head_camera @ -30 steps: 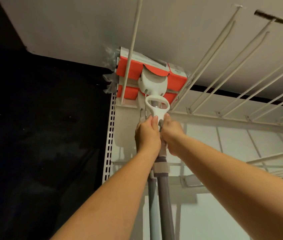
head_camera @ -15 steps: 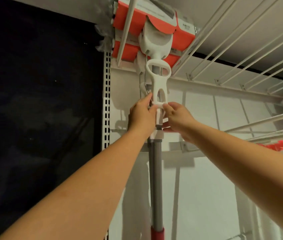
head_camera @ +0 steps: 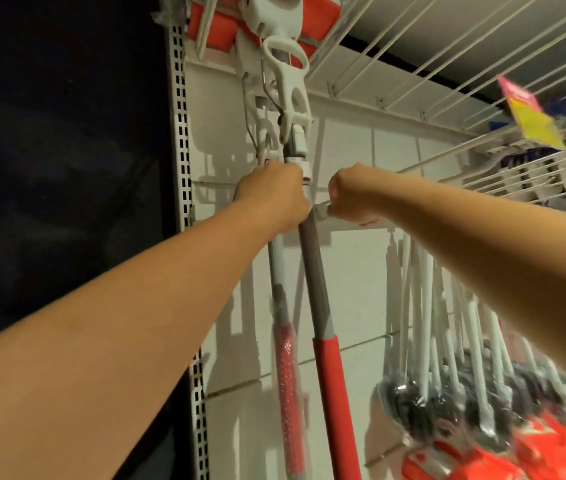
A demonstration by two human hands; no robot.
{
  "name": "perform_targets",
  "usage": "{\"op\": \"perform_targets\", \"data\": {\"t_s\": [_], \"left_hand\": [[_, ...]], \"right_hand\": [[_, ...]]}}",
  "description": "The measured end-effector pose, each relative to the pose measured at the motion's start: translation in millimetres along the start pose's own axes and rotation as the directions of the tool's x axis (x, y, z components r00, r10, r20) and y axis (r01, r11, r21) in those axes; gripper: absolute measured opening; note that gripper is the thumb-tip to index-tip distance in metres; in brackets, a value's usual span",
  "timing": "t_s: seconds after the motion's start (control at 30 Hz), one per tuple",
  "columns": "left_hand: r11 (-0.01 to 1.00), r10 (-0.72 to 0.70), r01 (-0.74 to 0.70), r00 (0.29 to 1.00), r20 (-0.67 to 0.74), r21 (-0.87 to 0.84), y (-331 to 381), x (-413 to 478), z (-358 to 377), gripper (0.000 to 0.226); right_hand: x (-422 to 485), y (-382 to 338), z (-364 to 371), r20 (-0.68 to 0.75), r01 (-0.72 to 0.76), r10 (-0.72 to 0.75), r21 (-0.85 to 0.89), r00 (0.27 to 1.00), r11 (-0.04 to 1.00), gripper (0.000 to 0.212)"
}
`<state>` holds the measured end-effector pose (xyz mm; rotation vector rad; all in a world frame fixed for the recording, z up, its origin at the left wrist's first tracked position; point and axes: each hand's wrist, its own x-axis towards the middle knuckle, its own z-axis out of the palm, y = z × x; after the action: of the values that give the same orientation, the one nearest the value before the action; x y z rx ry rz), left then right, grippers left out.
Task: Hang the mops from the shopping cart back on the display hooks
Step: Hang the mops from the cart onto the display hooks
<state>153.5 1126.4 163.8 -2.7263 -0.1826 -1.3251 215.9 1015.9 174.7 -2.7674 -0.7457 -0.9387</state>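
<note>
The left hand (head_camera: 274, 197) has its fingers clamped round the grey mop pole with a red grip sleeve (head_camera: 312, 268), held upright below its white plastic loop handle (head_camera: 288, 81) at the white display panel (head_camera: 354, 289). The right hand (head_camera: 352, 195) has its fingers curled round a white rod end (head_camera: 323, 212) just beside the pole.

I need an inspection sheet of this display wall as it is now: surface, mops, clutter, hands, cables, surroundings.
Surface: white back panel, perforated upright at its left.
Job's things: grey mop tilted, white loop handle above the hand; wrapped mop beside it.
Clutter: nothing seen.
Hands: left hand grips the grey mop; right hand curled, hold unclear.
Cables: nothing seen.
Surroundings: wire hooks above; blurred hanging mops at right.
</note>
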Motion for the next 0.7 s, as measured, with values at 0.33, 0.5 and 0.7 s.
{"op": "perform_targets", "data": {"t_s": [0.33, 0.5, 0.7], "left_hand": [[0.996, 0.07, -0.086, 0.932, 0.355, 0.029, 86.4, -93.6, -13.8, 0.033], [0.978, 0.21, -0.188, 0.885, 0.415, -0.094, 157.7, -151.8, -5.1, 0.027], [0.902, 0.426, -0.335, 0.796, 0.431, -0.273, 250.3, -220.7, -4.8, 0.041]], "right_hand": [[-141.5, 70.3, 0.8, 0.29, -0.066, 0.07, -0.023, 0.955, 0.998, 0.027], [-237.8, 120.7, 7.7, 0.382, -0.135, 0.18, -0.144, 0.906, 0.98, 0.029], [-366.1, 171.4, -5.7, 0.42, -0.316, 0.412, -0.28, 0.809, 0.907, 0.046]]}}
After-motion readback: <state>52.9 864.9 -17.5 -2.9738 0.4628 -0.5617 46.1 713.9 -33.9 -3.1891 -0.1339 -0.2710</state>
